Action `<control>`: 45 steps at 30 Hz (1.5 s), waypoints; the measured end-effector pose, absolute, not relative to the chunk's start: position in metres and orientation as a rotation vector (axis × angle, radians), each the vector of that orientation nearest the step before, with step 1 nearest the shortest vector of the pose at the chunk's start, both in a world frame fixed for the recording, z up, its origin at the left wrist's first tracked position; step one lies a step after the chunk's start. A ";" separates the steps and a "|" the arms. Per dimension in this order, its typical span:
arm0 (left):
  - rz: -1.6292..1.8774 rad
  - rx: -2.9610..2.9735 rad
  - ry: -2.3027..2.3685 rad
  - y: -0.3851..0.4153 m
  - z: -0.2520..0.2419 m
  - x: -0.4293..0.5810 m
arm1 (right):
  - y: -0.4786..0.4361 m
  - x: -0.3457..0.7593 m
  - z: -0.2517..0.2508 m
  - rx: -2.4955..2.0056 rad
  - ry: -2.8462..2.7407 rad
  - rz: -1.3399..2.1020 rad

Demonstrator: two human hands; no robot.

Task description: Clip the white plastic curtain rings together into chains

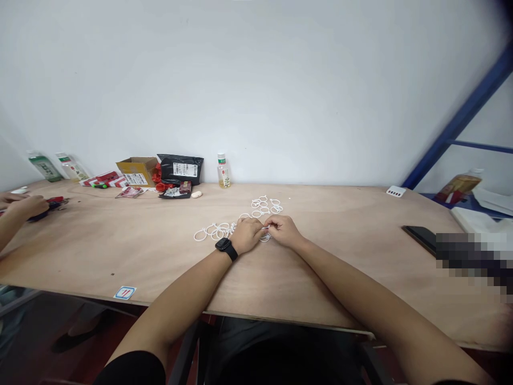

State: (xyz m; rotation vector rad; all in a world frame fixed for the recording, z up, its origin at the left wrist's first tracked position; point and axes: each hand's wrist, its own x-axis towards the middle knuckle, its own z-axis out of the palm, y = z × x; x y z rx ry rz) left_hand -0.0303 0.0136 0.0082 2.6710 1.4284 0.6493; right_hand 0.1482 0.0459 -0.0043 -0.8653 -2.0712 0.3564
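My left hand [247, 235], with a black watch [226, 247] on its wrist, is closed, its fingertips meeting those of my right hand [284, 231] over the table. Both pinch a white plastic ring [265, 238], like a curtain ring; part of it shows below the fingertips, and the fingers cover the rest. Several similar rings [201, 235] lie in a loose, overlapping group left of my left hand. Behind my hands, more white rings [276, 202] are scattered on the wood. Each has a thin round band with a small tab.
Along the wall stand a drink bottle [224, 174], a black parcel bag [184, 170] and an open carton [138, 171]. At the left, another person's hand [34, 206] works over dark items. A phone [420, 238] lies right on the wooden table [160, 256]; a numbered card [125, 292] marks the front edge.
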 end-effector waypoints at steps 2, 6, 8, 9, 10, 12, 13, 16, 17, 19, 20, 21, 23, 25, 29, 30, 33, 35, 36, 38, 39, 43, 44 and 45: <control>0.664 2.651 1.434 0.013 0.009 -0.030 | 0.047 0.149 -0.005 -0.851 -2.071 0.379; 0.725 2.576 1.502 0.013 0.010 -0.033 | 0.056 0.155 -0.008 -0.875 -1.998 0.503; 0.734 2.550 1.518 0.013 0.011 -0.034 | 0.065 0.162 -0.012 -0.986 -1.939 0.474; 0.730 2.545 1.518 0.013 0.011 -0.034 | 0.071 0.167 -0.013 -1.063 -1.922 0.417; 0.721 2.546 1.510 0.012 0.010 -0.034 | 0.077 0.172 -0.015 -1.141 -1.927 0.352; 0.694 2.561 1.472 0.011 0.010 -0.033 | 0.089 0.181 -0.019 -1.273 -2.007 0.251; 0.679 2.572 1.447 0.011 0.009 -0.032 | 0.093 0.185 -0.020 -1.331 -2.062 0.231; 0.644 2.590 1.391 0.010 0.009 -0.031 | 0.102 0.190 -0.021 -1.430 -2.231 0.222; 0.636 2.592 1.382 0.009 0.009 -0.031 | 0.102 0.190 -0.021 -1.441 -2.279 0.223; 0.620 2.594 1.370 0.008 0.011 -0.030 | 0.100 0.188 -0.019 -1.447 -2.347 0.207; 0.613 2.596 1.365 0.008 0.012 -0.030 | 0.098 0.186 -0.019 -1.447 -2.362 0.191; 0.606 2.598 1.361 0.007 0.013 -0.030 | 0.096 0.185 -0.018 -1.446 -2.366 0.175; 0.592 2.601 1.348 0.006 0.014 -0.030 | 0.091 0.185 -0.017 -1.433 -2.352 0.150; 0.589 2.600 1.334 0.004 0.016 -0.029 | 0.087 0.186 -0.017 -1.415 -2.329 0.149; 0.609 2.586 1.302 0.001 0.018 -0.028 | 0.083 0.185 -0.017 -1.331 -2.291 0.187; 0.615 2.582 1.295 0.001 0.019 -0.028 | 0.082 0.183 -0.016 -1.298 -2.274 0.199; 0.664 2.559 1.332 0.003 0.017 -0.028 | 0.078 0.176 -0.013 -1.180 -2.198 0.227; 0.738 2.522 1.419 0.006 0.015 -0.029 | 0.072 0.170 -0.010 -1.084 -2.139 0.263; 0.781 2.501 1.467 0.008 0.014 -0.030 | 0.068 0.166 -0.010 -1.037 -2.105 0.302; 0.867 2.464 1.538 0.012 0.011 -0.032 | 0.060 0.160 -0.009 -0.965 -2.020 0.425; 0.901 2.453 1.553 0.013 0.010 -0.033 | 0.056 0.157 -0.009 -0.938 -1.977 0.500; 0.926 2.450 1.525 0.013 0.010 -0.034 | 0.044 0.148 -0.008 -0.837 -1.871 0.716; 0.909 2.459 1.511 0.012 0.011 -0.033 | 0.042 0.147 -0.007 -0.821 -1.866 0.737; 0.893 2.467 1.502 0.012 0.011 -0.033 | 0.041 0.146 -0.006 -0.812 -1.865 0.750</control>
